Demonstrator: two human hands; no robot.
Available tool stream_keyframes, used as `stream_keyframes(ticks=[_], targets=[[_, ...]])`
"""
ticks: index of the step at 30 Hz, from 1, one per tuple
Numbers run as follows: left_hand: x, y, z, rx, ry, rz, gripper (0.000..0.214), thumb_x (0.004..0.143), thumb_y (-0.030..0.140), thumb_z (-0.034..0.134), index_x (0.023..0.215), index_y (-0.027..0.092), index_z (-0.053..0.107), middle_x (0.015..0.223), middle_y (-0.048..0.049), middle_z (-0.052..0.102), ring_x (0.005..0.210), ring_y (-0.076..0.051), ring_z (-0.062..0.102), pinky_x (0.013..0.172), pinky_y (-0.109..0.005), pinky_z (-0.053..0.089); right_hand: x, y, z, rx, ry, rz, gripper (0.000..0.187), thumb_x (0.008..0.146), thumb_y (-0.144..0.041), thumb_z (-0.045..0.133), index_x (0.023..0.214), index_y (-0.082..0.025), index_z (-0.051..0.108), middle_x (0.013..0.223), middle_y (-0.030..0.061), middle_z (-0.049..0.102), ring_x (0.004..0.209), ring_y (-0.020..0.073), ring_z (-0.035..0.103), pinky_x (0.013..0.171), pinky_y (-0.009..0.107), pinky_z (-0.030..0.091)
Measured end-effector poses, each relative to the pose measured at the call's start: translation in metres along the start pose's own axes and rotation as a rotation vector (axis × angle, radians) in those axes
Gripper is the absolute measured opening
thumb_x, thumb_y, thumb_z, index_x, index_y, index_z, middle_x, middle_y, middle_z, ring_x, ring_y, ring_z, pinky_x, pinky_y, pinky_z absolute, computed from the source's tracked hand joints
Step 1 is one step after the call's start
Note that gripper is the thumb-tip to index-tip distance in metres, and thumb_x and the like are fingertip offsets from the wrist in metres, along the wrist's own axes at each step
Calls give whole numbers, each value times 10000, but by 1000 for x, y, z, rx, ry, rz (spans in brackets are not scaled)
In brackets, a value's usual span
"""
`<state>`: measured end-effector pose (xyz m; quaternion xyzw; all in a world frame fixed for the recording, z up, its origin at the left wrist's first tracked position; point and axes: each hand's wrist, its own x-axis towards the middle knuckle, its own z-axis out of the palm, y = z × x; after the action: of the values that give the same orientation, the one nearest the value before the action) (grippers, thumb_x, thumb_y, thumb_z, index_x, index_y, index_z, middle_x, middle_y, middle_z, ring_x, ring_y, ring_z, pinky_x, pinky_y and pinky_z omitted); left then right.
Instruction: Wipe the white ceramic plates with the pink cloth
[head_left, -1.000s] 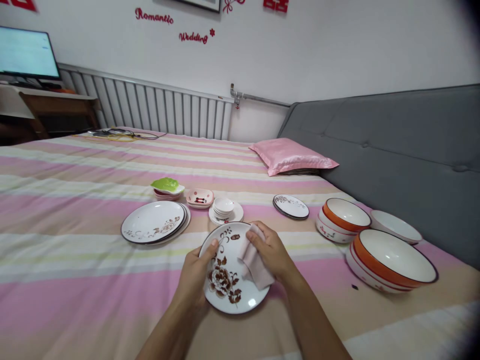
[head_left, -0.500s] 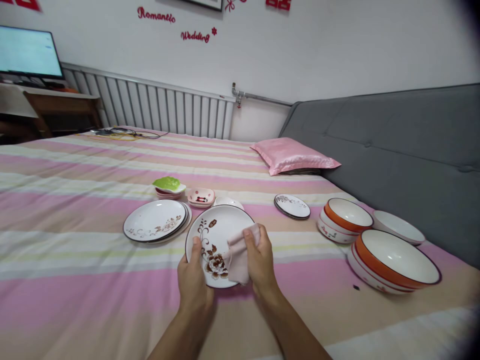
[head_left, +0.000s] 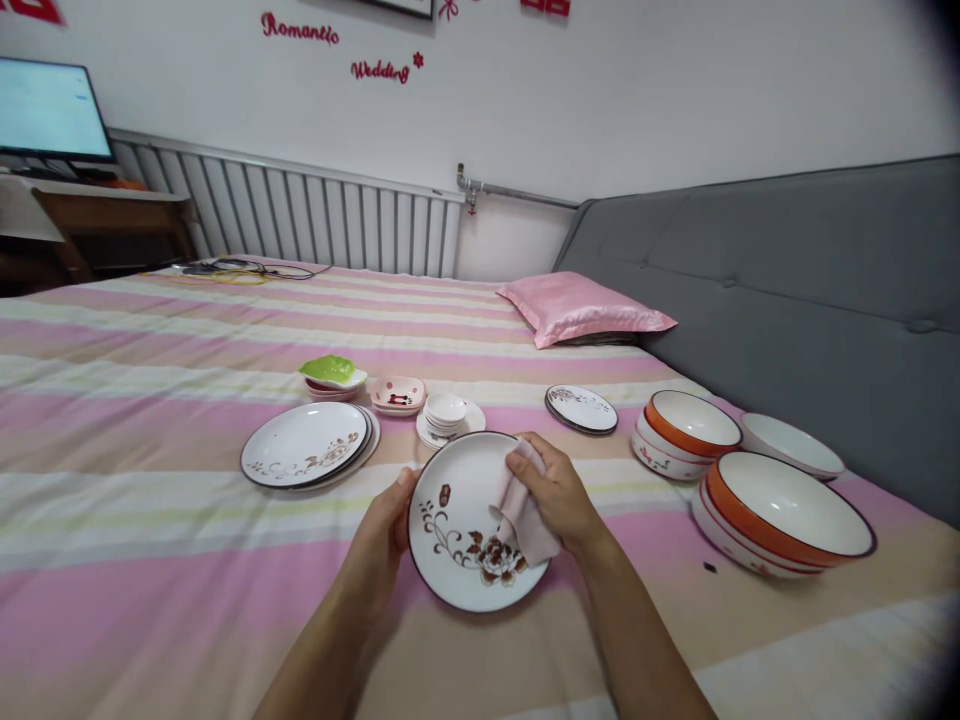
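Note:
I hold a white plate [head_left: 457, 540] with a brown flower pattern above a striped pink bedspread [head_left: 150, 500]. My left hand [head_left: 384, 540] grips the plate's left rim, thumb on its face. My right hand [head_left: 551, 490] is closed on a pale pink cloth [head_left: 520, 515] pressed against the plate's right side. The flower sits near the plate's lower edge.
On the bed lie a stack of patterned plates [head_left: 307, 445], a green leaf dish [head_left: 332, 372], a small pink dish [head_left: 399, 394], stacked small white dishes [head_left: 446, 412], a small plate [head_left: 581, 409] and orange-and-white bowls [head_left: 780, 510]. A pink pillow [head_left: 585, 305] and grey headboard [head_left: 787, 300] stand to the right.
The plate has turned in my hands, its flower moving toward the lower right. My right hand with the cloth has slid from the plate's middle to its right side.

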<state>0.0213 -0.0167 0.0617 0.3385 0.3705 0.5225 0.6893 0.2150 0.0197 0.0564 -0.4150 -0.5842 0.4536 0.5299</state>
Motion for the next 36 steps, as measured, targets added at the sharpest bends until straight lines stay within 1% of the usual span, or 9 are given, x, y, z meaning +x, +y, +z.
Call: stream_keyframes(ticks=[3, 6, 9, 13, 16, 21, 27, 29, 36], targets=[[1, -2, -1, 84, 39, -45, 445, 729, 443, 644, 1034, 120, 664, 848, -122, 725, 739, -259, 672, 624, -311, 506, -1, 1, 5, -72, -78, -41, 185, 831, -364, 546, 913, -200, 565, 768, -23, 558, 702, 123, 512, 649, 216, 400], [3, -8, 0, 149, 114, -63, 459, 686, 433, 690, 991, 91, 669, 744, -122, 714, 632, -239, 660, 567, -309, 497, -2, -1, 12, -151, -136, -92, 180, 838, -359, 535, 904, -196, 571, 791, -14, 574, 735, 135, 524, 686, 229, 406], [7, -14, -2, 165, 173, -18, 457, 676, 474, 682, 887, 68, 684, 640, -101, 685, 546, -203, 628, 506, -278, 471, -4, -5, 16, -200, -143, -123, 180, 847, -361, 524, 911, -199, 568, 795, -13, 580, 742, 139, 528, 687, 231, 406], [9, -20, -2, 107, 207, 15, 424, 659, 462, 702, 801, 64, 679, 566, -74, 655, 491, -175, 598, 478, -268, 464, -4, -7, 14, -240, -116, -120, 186, 852, -372, 515, 927, -207, 560, 784, -18, 569, 733, 137, 523, 689, 233, 398], [10, -21, 2, 9, 250, 21, 408, 660, 432, 714, 835, 66, 673, 578, -79, 666, 516, -187, 620, 482, -273, 482, -4, -4, 14, -229, -59, -104, 201, 854, -392, 507, 936, -213, 547, 765, -20, 551, 729, 140, 520, 678, 235, 394], [11, -21, 5, -135, 341, 65, 374, 667, 343, 733, 927, 83, 660, 680, -96, 702, 620, -209, 669, 561, -293, 539, -4, 0, 21, -191, 52, -88, 211, 849, -418, 506, 886, -212, 526, 720, -31, 519, 678, 127, 495, 645, 225, 388], [13, -21, 3, -169, 376, 104, 298, 716, 291, 703, 930, 90, 652, 725, -103, 713, 693, -214, 688, 648, -316, 563, -6, -1, 28, -171, 131, -75, 222, 838, -431, 512, 862, -211, 531, 709, -27, 530, 665, 136, 499, 630, 227, 389], [13, -22, 3, -184, 404, 105, 280, 730, 284, 691, 930, 92, 650, 731, -103, 714, 706, -212, 689, 667, -324, 565, -6, 0, 31, -155, 164, -73, 231, 835, -438, 511, 862, -210, 534, 708, -24, 533, 672, 143, 505, 637, 231, 394], [13, -22, 13, -310, 504, 169, 231, 803, 271, 613, 961, 104, 638, 775, -96, 720, 708, -198, 691, 717, -355, 567, -10, 10, 50, -89, 360, -19, 246, 834, -458, 498, 889, -221, 538, 740, -13, 579, 713, 157, 538, 674, 251, 421]])
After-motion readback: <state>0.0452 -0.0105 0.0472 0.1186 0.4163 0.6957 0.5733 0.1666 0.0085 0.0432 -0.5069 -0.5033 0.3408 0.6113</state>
